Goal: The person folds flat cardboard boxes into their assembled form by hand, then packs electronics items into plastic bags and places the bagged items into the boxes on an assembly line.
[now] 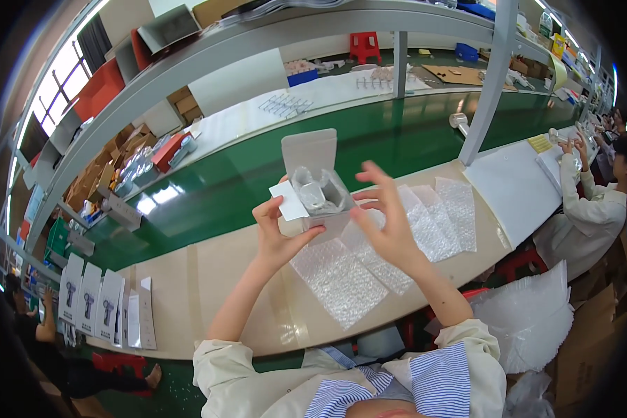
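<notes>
An opened white carton [334, 223] is held above the table, its lid flap standing up at the back and a side flap folded out to the left. Inside it lies something pale wrapped in clear plastic [315, 194]; its kind cannot be made out. My left hand [277, 226] grips the carton from the left, thumb along the front and fingers by the side flap. At the carton's right side, my right hand [384, 219] has its fingers spread, its thumb close to the rim; contact is unclear. Overlapping bubble-wrap bags [341, 282] lie on the table beneath and to the right.
A green conveyor belt [223, 181] runs beyond the tan table [209, 279]. Several printed white boxes [90, 299] stand at the left end. A grey shelf post [491, 90] rises at right. Other people work at both sides, one in a pale sleeve [571, 184] at right.
</notes>
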The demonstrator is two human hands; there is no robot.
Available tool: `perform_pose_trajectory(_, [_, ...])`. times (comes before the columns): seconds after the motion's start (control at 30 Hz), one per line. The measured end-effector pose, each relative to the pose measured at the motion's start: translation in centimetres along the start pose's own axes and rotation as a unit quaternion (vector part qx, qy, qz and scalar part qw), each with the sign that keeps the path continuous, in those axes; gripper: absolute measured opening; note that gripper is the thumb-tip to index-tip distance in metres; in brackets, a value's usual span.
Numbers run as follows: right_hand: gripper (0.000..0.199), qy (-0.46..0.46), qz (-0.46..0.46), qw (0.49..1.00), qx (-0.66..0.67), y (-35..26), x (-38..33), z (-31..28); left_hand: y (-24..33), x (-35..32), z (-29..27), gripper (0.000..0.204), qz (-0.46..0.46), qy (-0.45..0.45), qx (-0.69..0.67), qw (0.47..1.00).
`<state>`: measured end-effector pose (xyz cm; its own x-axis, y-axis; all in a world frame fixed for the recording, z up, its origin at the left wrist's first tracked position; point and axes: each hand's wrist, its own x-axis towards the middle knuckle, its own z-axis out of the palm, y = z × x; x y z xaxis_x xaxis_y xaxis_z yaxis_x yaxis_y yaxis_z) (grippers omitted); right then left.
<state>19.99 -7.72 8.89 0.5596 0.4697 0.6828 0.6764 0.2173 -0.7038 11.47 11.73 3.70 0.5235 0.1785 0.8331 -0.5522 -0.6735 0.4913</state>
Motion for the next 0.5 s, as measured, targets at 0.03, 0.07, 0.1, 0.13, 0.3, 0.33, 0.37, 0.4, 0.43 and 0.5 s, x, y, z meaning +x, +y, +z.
perform_pose_trajectory(0.03, [0.044, 0.065, 0.056, 0.991, 0.102, 0.7, 0.3, -0.4, -0.7, -0.2, 0.0, 0.083, -0.025, 0.008, 0.026, 0.999])
perform_pose_trajectory(0.07, [0.043, 0.127, 0.111, 0.965, 0.202, 1.4, 0.8, -0.5, -1.5, -0.4, 0.2, 0.083, -0.050, 0.016, 0.053, 0.997])
perform_pose_trajectory(0.1, [0.043, 0.129, 0.109, 0.965, 0.202, 1.9, 0.7, -0.5, -2.1, -0.7, 0.5, 0.083, -0.048, 0.016, 0.052, 0.997])
perform_pose_trajectory(0.13, [0.042, 0.081, 0.085, 0.983, 0.140, 2.1, -0.1, -0.3, -2.4, -1.2, 1.0, 0.083, -0.062, 0.029, 0.055, 0.996])
perform_pose_trajectory(0.3, [0.037, -0.011, -0.040, 0.988, -0.152, 2.7, -0.7, 1.3, -1.7, -2.8, 2.9, 0.082, -0.086, 0.084, 0.091, 0.989])
perform_pose_trajectory(0.33, [0.036, -0.009, -0.082, 0.969, -0.234, 2.8, -0.3, 1.8, -1.4, -3.0, 3.2, 0.082, -0.079, 0.100, 0.108, 0.986])
perform_pose_trajectory(0.37, [0.036, -0.012, -0.080, 0.969, -0.232, 2.8, -0.1, 2.1, -1.4, -3.3, 3.7, 0.082, -0.083, 0.101, 0.109, 0.985])
perform_pose_trajectory(0.4, [0.037, -0.024, -0.077, 0.961, -0.266, 2.6, 0.1, 2.5, -1.4, -3.6, 4.0, 0.082, -0.066, 0.099, 0.110, 0.987])
perform_pose_trajectory(0.43, [0.038, -0.036, -0.074, 0.950, -0.300, 2.4, 0.3, 2.8, -1.4, -3.9, 4.2, 0.082, -0.048, 0.098, 0.110, 0.988])
perform_pose_trajectory(0.5, [0.040, -0.052, -0.069, 0.939, -0.332, 1.8, 0.4, 3.4, -1.1, -4.7, 4.0, 0.081, -0.035, 0.096, 0.112, 0.988])
